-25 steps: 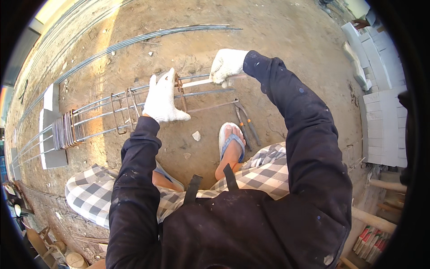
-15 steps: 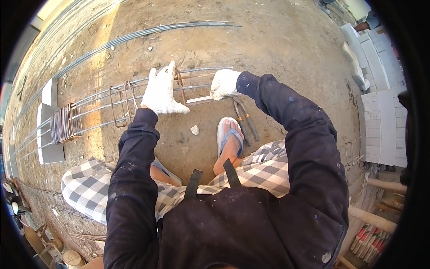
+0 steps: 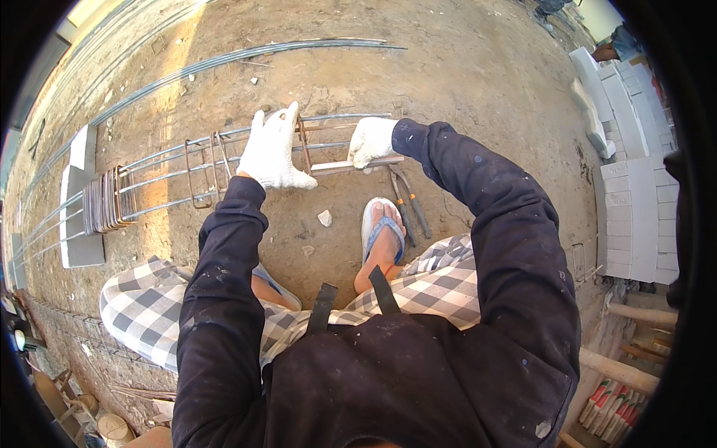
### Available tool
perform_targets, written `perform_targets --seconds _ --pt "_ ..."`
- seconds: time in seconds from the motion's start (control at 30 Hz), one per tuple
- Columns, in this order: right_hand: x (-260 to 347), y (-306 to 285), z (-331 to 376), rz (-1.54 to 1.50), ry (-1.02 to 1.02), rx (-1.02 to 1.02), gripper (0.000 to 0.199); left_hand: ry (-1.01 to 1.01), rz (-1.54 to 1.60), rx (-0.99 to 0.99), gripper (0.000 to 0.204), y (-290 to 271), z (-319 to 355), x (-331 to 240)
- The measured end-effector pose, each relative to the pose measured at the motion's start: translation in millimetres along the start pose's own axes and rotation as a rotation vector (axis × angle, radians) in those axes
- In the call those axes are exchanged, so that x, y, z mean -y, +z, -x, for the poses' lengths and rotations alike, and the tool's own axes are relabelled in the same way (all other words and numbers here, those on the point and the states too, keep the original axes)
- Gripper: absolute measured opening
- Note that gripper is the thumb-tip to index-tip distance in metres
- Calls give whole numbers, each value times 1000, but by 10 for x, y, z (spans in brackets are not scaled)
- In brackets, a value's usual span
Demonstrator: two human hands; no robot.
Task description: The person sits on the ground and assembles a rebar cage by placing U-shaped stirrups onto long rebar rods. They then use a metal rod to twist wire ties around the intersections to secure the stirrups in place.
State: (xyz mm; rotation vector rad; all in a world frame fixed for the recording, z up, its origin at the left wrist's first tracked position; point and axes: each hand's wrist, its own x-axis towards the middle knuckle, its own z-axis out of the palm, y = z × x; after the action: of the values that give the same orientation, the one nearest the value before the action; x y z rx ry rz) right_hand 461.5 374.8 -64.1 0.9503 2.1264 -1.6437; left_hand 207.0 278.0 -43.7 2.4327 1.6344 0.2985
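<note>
In a white work glove, my left hand (image 3: 272, 153) rests over the long steel bars (image 3: 160, 164) of a rebar cage. Its fingers and thumb are spread, close beside a rusty rectangular stirrup (image 3: 303, 145) that stands across the bars. My right hand (image 3: 372, 142), gloved too, is closed around a pale thin strip (image 3: 334, 166), which lies along the near bar with one end by that stirrup. Two more stirrups (image 3: 196, 176) hang loosely on the bars to the left. Pincers (image 3: 408, 201) with orange-banded dark handles lie on the ground below my right hand.
A bundle of stirrups (image 3: 108, 201) is bunched on the bars beside a pale block (image 3: 84, 250) at left. Further bars (image 3: 224, 58) lie beyond the cage. Stacked pale blocks (image 3: 629, 213) stand at right. My sandalled foot (image 3: 383, 239) is near the pincers; a small stone (image 3: 325, 218) lies beside it.
Both hands stay nearly where they were. The strip's right end now shows past my right hand, tilted slightly upward. The whole view has shifted a little.
</note>
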Motion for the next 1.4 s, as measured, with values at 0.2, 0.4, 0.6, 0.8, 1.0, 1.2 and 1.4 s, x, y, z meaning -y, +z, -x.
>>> perform_targets --seconds 0.2,0.4,0.6,0.8,1.0,1.2,1.4 --pt "-13 20 -11 -24 31 -3 19 56 11 -100 128 13 0 -2" --pt "-69 22 -79 -14 51 10 18 17 35 -37 138 44 15 30" --pt "-39 40 -63 -10 34 -5 18 29 32 -59 138 36 24 20" --pt "61 224 8 515 -171 -197 23 5 -2 -11 135 16 23 0" --pt "86 248 37 602 -205 -226 24 53 -38 -44 127 13 24 2" --pt "94 198 41 609 -232 -218 25 68 -19 -46 122 -7 20 28" --pt "56 145 39 541 -191 -161 26 131 -3 -127 120 22 30 51"
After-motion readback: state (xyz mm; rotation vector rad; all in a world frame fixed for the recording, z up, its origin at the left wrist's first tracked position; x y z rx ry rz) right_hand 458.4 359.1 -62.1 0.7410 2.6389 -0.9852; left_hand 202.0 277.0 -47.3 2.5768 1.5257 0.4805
